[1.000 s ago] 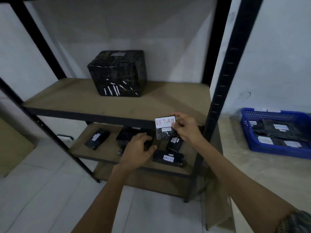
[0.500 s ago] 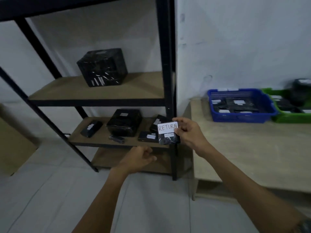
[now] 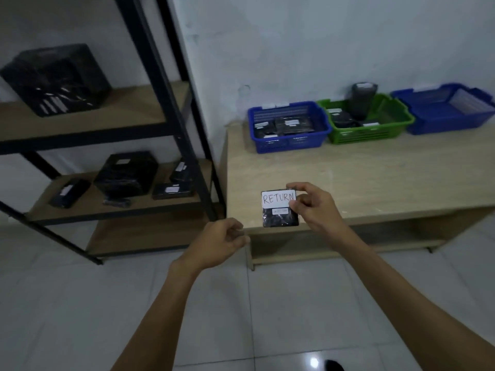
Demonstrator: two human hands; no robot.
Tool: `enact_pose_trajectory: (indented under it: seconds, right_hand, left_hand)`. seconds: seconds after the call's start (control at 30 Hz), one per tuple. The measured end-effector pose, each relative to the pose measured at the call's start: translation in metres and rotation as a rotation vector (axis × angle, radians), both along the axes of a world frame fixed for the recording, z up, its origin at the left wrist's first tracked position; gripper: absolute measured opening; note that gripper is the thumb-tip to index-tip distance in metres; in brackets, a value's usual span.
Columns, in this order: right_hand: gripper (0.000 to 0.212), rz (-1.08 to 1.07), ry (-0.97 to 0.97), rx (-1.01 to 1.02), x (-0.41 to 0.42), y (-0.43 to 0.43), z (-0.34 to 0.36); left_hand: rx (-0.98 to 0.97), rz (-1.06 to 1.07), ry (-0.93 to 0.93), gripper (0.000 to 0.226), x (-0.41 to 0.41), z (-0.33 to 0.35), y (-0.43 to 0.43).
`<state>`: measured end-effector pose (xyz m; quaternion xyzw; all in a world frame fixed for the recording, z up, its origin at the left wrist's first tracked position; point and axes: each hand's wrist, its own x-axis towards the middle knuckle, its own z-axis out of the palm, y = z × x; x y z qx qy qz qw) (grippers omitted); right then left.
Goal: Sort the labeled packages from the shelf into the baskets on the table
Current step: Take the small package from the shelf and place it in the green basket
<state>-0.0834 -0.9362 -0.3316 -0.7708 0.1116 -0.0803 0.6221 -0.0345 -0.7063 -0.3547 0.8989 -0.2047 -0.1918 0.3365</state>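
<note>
Two hands show nearest the camera. The left hand (image 3: 219, 243) hangs loosely curled with nothing in it, in front of the near left corner of the table (image 3: 375, 183); a second ago it was reaching onto the lower board of the shelf (image 3: 160, 103). The right hand (image 3: 316, 207) pinches the small black package (image 3: 278, 211) by its right edge. The package is upright, its white label reading RETURN turned to the camera. It is now held over the table's near edge, whereas half a second ago it was in front of the shelf's black post.

Farther back, three baskets stand in a row by the wall. The left blue basket (image 3: 289, 141) and the green basket (image 3: 375, 133) hold black labeled packages, and what lies in the right blue basket (image 3: 439, 121) is unclear. Earlier only the first basket and part of the green one were in view.

On the shelf at left, the large black box (image 3: 56, 79) on the upper board and the black box (image 3: 126, 172) with small packages beside it below sit as before.
</note>
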Motion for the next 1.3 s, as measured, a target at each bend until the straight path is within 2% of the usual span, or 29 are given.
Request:
enact_pose_trajectory:
  seconds: [0.27, 0.5, 0.83, 1.17, 1.3]
  right_hand:
    - [0.031, -0.145, 0.013, 0.019, -0.048, -0.183, -0.014]
    - [0.031, -0.193, 0.032, 0.018, -0.056, -0.327, -0.022]
    - [0.032, -0.198, 0.04, 0.017, 0.038, -0.454, -0.048]
    - [0.031, -0.301, 0.099, 0.023, 0.137, -0.572, -0.051]
    - [0.029, -0.233, 0.105, 0.027, 0.185, -0.607, -0.056]
  left_hand:
    - [0.062, -0.097, -0.095, 0.036, -0.014, 0.003, -0.196]
    - [0.056, -0.167, -0.063, 0.038, -0.017, 0.003, -0.347]
    - [0.113, -0.205, -0.055, 0.038, 0.081, -0.019, -0.476]
    - [0.143, -0.228, -0.036, 0.04, 0.202, -0.028, -0.589]
    - [0.237, -0.235, -0.062, 0.043, 0.238, -0.03, -0.623]
